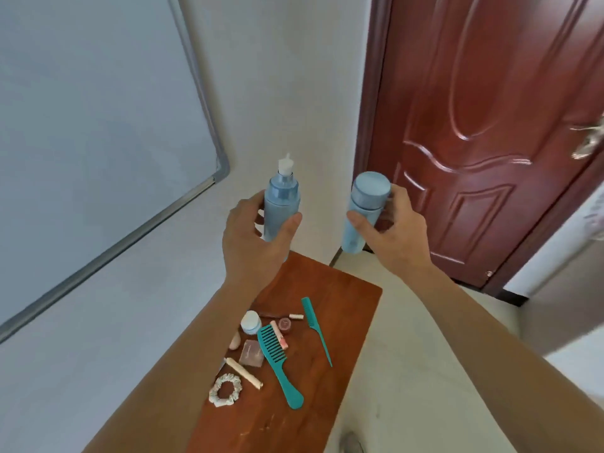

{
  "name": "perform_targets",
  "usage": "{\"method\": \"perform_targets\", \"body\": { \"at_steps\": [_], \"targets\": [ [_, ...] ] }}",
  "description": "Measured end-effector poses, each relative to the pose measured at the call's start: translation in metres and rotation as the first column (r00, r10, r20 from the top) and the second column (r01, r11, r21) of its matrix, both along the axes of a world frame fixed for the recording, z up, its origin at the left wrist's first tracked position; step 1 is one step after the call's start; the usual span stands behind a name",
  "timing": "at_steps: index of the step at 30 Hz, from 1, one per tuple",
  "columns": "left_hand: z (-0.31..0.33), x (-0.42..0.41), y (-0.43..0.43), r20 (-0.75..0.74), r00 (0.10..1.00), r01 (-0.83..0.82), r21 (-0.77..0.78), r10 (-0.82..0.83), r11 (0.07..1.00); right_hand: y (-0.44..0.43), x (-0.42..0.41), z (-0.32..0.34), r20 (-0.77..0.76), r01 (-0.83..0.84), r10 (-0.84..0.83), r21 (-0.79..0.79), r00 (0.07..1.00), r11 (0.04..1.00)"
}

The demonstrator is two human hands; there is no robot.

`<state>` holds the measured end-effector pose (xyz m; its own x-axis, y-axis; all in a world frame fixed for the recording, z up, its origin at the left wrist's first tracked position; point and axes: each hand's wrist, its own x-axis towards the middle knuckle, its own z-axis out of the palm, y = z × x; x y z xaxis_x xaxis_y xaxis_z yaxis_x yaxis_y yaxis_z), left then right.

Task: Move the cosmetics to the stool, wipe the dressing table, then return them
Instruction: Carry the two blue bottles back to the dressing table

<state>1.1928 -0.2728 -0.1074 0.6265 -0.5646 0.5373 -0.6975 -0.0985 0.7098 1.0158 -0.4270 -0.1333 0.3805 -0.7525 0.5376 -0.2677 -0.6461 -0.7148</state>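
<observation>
The left hand (258, 237) is wrapped around a pale blue, translucent plastic pump bottle (281, 204), thumb across its front and fingers curled behind, holding it upright in the air; the bottle is a smooth cylinder with a darker blue collar and a white pump nozzle on top. The right hand (394, 223) grips a second blue bottle (362, 210) the same way, thumb in front and fingers behind; this one is a plain cylinder with a wide, flat-topped cap, tilted slightly with its top leaning right. Both bottles are held above the far end of a narrow reddish-brown wooden surface (346, 289) with a smooth, faintly scuffed finish. On it lie the other cosmetics: a small round jar (251, 322) with a pale blue lid, a wide-toothed teal plastic comb (277, 358) with a rounded handle, a thin teal tail comb (315, 328) ending in a long point, a square brownish compact (251, 353), a cream tube with a gold tip (244, 372), a ruffled pale fabric scrunchie (225, 389), and a few small pinkish items too blurred to tell. Beyond, a matte white wall (277, 93) carries a metal-framed whiteboard (98, 125), and to the right stands a glossy red-brown panelled door (474, 125) with curved mouldings and a metal handle (588, 142).
</observation>
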Motion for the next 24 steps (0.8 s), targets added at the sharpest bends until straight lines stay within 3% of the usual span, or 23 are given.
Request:
{"method": "perform_targets", "body": {
  "at_steps": [5,13,24],
  "targets": [
    [0.033,-0.091,-0.047,-0.02,0.968,0.248,-0.102,-0.251,0.963,-0.006,-0.128,0.03,0.059,0.201,-0.2,-0.015,0.978,0.979],
    [0.048,-0.281,-0.144,-0.084,0.831,0.533,-0.162,-0.55,0.83,-0.04,-0.34,0.041,0.243,0.508,-0.515,0.096,0.822,0.856],
    [0.033,-0.571,-0.296,-0.233,0.621,0.729,-0.178,-0.748,0.661,-0.126,-0.624,0.043,0.216,0.651,-0.675,0.181,0.705,0.737]
  ]
}}
